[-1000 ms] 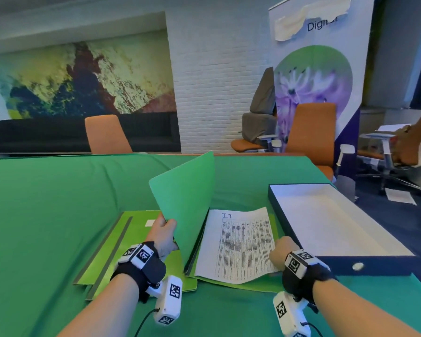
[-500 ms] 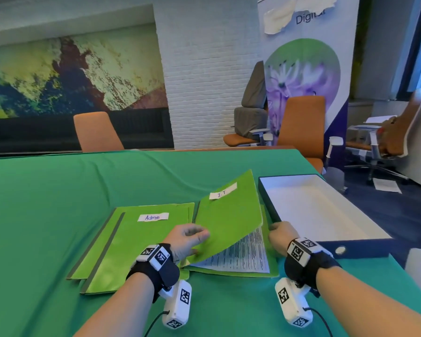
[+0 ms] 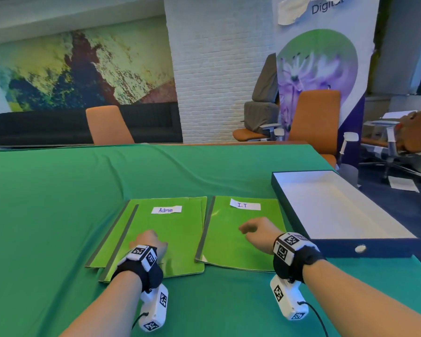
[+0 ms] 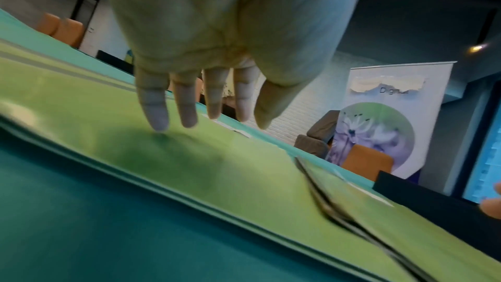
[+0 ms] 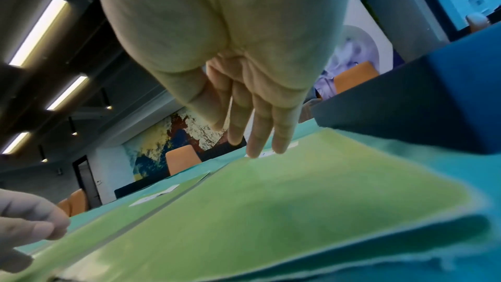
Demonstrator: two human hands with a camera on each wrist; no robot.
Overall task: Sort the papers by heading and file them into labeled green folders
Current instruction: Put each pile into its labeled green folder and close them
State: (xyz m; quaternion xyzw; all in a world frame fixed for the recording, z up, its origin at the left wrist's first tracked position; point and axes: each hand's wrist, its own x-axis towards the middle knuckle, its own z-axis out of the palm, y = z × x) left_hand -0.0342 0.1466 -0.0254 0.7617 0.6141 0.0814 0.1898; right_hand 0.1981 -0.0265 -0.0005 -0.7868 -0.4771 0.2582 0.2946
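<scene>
Both flat green card folders lie shut side by side on the green tablecloth (image 3: 58, 203): the Admin-labelled folder (image 3: 170, 229) under the left hand (image 3: 147, 240), whose straight fingertips (image 4: 160, 119) touch it, the I.T-labelled folder (image 3: 243, 242) beneath the right hand (image 3: 258, 231), fingers relaxed, gripping nothing

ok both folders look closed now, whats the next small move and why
Probably lift both hands away. The I.T folder and Admin folder lie shut, no loose papers show, and the left hand and right hand hold nothing.

"Admin" label (image 3: 166, 210) on left folder, "I.T" label (image 3: 245, 205) on right folder, "Digital" on banner (image 3: 326, 7)
</scene>
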